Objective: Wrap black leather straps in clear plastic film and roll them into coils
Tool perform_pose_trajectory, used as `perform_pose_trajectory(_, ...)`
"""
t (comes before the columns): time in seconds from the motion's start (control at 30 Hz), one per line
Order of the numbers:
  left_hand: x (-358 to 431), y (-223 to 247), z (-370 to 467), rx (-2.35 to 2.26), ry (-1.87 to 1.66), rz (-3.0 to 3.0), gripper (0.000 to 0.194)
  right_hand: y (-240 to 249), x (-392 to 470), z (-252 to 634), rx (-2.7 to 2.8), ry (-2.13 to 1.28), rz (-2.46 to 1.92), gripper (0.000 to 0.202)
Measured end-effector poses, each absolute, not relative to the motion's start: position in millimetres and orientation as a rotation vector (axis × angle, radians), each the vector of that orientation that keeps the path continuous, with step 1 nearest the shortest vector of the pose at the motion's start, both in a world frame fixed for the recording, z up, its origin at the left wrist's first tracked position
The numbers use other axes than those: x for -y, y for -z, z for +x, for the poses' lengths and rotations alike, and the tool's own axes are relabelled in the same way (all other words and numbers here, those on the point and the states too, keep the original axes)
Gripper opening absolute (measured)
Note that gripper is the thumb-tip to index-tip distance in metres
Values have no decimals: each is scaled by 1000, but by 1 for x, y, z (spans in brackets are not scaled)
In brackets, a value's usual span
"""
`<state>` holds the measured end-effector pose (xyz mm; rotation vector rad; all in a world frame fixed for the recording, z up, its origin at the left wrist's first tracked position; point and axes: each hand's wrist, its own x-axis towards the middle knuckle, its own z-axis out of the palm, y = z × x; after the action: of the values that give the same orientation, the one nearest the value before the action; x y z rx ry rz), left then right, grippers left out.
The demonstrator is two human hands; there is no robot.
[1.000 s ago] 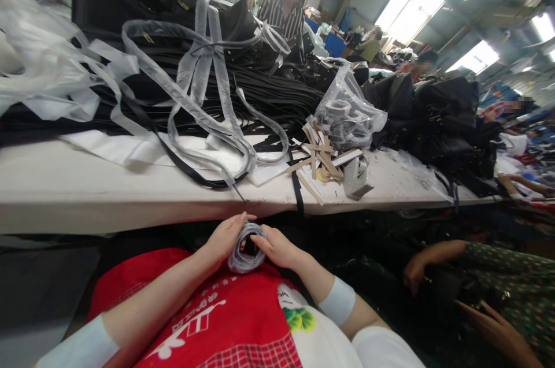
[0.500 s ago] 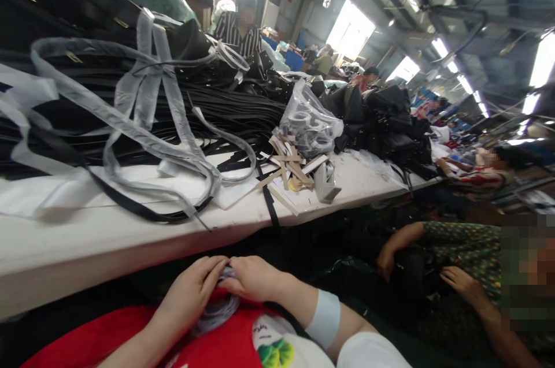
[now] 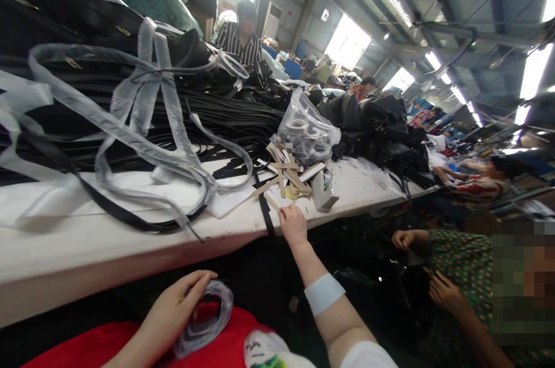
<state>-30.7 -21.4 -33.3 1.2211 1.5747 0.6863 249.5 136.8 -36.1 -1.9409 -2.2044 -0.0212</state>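
Low in front of me, over the red cloth (image 3: 243,322), my left hand (image 3: 184,298) is closed on a round coil of clear, greyish plastic strip (image 3: 225,304). My right hand (image 3: 293,225) reaches out to the front edge of the white table. Its fingers pinch the near end of a narrow beige strip (image 3: 272,201). Beyond it lies a loose pile of beige and white strips (image 3: 286,174). A tape dispenser (image 3: 324,192) stands just right of the pile.
A clear bag of white rings (image 3: 307,131) sits behind the pile. Long clear plastic strips (image 3: 117,119) and black straps (image 3: 208,108) cover the table's left side. Black bags (image 3: 373,125) are heaped farther right. A co-worker's hands (image 3: 446,293) handle black material at right.
My right hand has left the coil and moved forward to the strips on the table edge. My left hand still holds the coil, now more in view. The co-worker's hands have shifted slightly.
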Motion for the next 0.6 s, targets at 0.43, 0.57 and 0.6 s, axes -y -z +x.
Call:
perform_pose_trajectory(0.43,24,26,-28,-1410,-634,1043,50,17,-147,252,2087,-70,-1926,24)
perform_pose_trajectory(0.57,26,24,-27,-1310,-664,808,54,-25,-104,226,2176,-365,-1602,27)
perform_pose_trajectory(0.6,26,23,-26,-1289,-681,756,54,-35,-91,218,2217,-484,-1460,25)
